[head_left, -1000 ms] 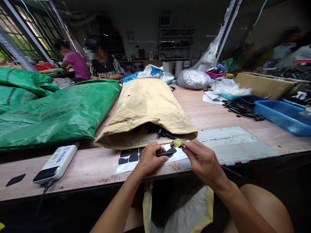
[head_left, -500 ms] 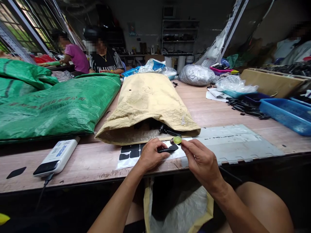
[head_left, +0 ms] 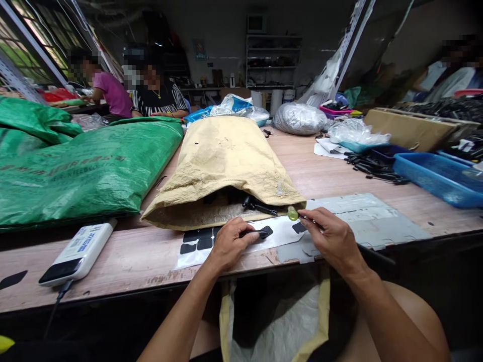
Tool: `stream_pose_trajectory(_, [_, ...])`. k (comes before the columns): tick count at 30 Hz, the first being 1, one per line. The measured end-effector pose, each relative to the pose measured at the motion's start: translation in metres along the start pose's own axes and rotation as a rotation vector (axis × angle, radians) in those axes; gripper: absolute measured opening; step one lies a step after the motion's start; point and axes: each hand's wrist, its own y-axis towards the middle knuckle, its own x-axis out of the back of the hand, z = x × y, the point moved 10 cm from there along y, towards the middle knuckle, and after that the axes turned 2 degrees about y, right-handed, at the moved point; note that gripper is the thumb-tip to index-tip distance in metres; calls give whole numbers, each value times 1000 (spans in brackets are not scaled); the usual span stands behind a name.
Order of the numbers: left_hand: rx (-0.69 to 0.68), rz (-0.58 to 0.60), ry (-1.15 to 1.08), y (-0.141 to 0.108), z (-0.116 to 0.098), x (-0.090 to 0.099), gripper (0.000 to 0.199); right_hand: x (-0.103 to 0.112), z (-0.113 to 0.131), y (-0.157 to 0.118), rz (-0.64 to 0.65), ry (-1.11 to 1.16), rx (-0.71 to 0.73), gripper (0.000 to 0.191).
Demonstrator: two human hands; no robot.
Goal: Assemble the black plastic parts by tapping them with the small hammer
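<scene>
Over a white sheet with black rounded stickers on it, my left hand is closed around a small black rod-shaped part. The kind of part is unclear. My right hand pinches a thin tool with a translucent yellow-green round tip. The tip is apart from the left hand, above the right end of the sheet. Behind the hands lies a beige woven sack, its mouth towards me, with black parts showing in the opening.
A green sack and a white power bank with a cable are at the left. A grey board, piled black parts and a blue tray stand to the right. Below the table edge hangs another open sack.
My right hand has moved right with the tool, and its tip is now farther from the black part in my left hand. The whole view has shifted slightly.
</scene>
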Motion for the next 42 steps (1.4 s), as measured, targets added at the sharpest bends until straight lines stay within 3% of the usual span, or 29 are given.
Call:
stream_pose_trajectory(4, [-19, 17, 43, 1, -1, -1, 39, -10, -35, 7, 145, -88, 85, 20])
stream_pose_trajectory(8, [-18, 3, 88, 1, 1, -1, 45, -18, -47, 6, 187, -63, 148, 21])
stream_pose_trajectory(42, [-20, -1, 80, -3, 0, 0, 51, -18, -50, -1, 143, -167, 113, 25])
